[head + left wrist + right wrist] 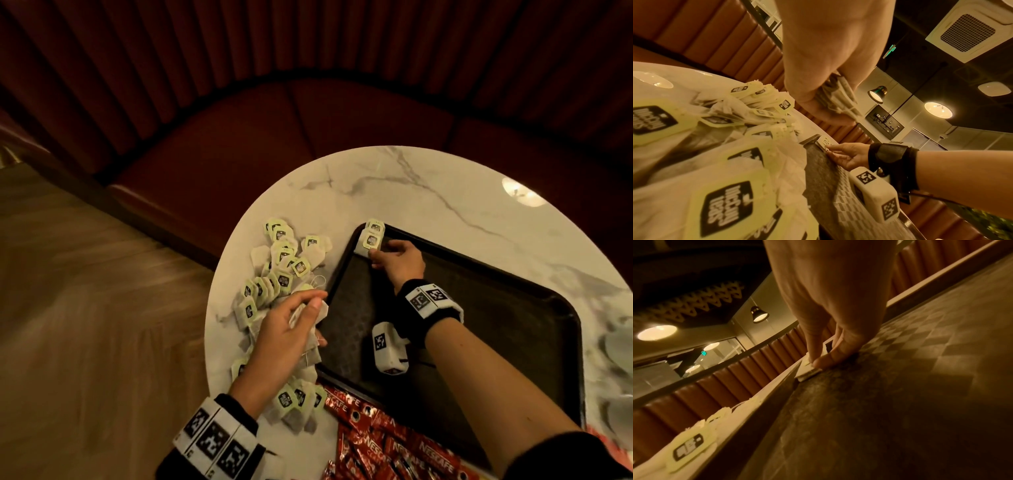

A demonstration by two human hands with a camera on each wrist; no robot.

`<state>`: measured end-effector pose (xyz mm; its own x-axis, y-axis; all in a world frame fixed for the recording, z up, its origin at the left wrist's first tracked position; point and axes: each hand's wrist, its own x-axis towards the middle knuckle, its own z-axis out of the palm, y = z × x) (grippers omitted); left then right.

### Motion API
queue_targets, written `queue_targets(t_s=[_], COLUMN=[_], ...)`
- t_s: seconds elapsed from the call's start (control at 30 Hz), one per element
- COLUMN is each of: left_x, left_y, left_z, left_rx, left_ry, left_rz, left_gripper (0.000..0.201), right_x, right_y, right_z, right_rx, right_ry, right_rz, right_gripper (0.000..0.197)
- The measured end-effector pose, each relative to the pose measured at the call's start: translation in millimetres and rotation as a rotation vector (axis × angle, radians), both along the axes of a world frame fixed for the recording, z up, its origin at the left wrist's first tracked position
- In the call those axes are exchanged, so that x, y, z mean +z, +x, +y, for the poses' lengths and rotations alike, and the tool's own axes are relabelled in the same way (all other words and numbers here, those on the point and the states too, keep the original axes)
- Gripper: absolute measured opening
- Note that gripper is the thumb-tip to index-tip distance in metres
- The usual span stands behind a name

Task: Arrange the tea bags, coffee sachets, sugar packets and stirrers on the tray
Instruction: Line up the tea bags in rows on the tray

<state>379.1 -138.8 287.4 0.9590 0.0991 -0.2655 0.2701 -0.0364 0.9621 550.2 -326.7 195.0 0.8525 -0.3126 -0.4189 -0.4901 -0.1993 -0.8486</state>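
A dark tray (496, 325) lies on a round marble table (428, 185). Two green-tagged tea bags (371, 240) rest in the tray's far left corner. My right hand (376, 257) pinches the nearer one; the right wrist view shows thumb and finger (820, 361) on that tea bag (807, 371) by the tray floor (900, 386). Left of the tray sprawls a loose heap of tea bags (281, 267) (735, 146). Above it my left hand (308, 308) grips a bundle of several tea bags (840, 97). Red coffee sachets (387, 442) lie at the tray's near edge.
A dark red bench seat (274, 137) curves round the table's far side. Wooden floor (85, 291) lies to the left. Blurred pale shapes (616, 346) sit on the table right of the tray. Most of the tray floor is bare.
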Motion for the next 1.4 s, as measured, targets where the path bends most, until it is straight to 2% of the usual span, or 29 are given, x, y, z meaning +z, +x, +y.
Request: queue_targets(t_s=[0.37, 0.47, 0.6, 0.73, 0.83, 0.9, 1.0, 1.07, 1.2, 1.3, 1.4], left_x=[1, 4, 12, 19, 17, 16, 17, 18, 23, 27, 27], left_y=[2, 1, 3, 5, 6, 5, 3, 3, 0, -1, 1], left_z=[-3, -2, 1, 0, -4, -8, -12, -14, -17, -17, -14], left_rx=[-0.017, -0.021, -0.059, -0.123, -0.13, -0.121, -0.118, -0.11, -0.087, -0.026, 0.022], left_ry=[0.007, -0.003, -0.087, -0.139, -0.147, -0.159, -0.203, -0.235, -0.361, -0.488, -0.54], left_rz=[0.01, 0.015, 0.047, -0.003, -0.034, -0.05, -0.048, -0.043, -0.041, -0.016, 0.022], left_gripper=[0.021, 0.023, 0.029, 0.034, 0.035, 0.034, 0.039, 0.039, 0.034, 0.042, 0.047], right_x=[-4, 2, 39, 85, 115, 130, 140, 141, 136, 134, 134], right_y=[1, -3, -28, -82, -126, -148, -160, -161, -161, -159, -158], right_z=[-4, -11, -13, -3, 8, 13, 17, 18, 24, 23, 17], right_rx=[0.088, 0.063, 0.069, 0.308, 0.486, 0.512, 0.485, 0.49, 0.587, 0.596, 0.558], right_ry=[0.056, 0.078, 0.103, 0.25, 0.385, 0.415, 0.352, 0.24, 0.045, 0.045, 0.126], right_rz=[0.023, 0.016, -0.08, -0.117, -0.029, -0.036, -0.122, -0.176, -0.232, -0.235, -0.214], right_gripper=[0.037, 0.039, 0.026, 0.01, 0.014, 0.017, 0.02, 0.019, 0.015, 0.009, 0.009])
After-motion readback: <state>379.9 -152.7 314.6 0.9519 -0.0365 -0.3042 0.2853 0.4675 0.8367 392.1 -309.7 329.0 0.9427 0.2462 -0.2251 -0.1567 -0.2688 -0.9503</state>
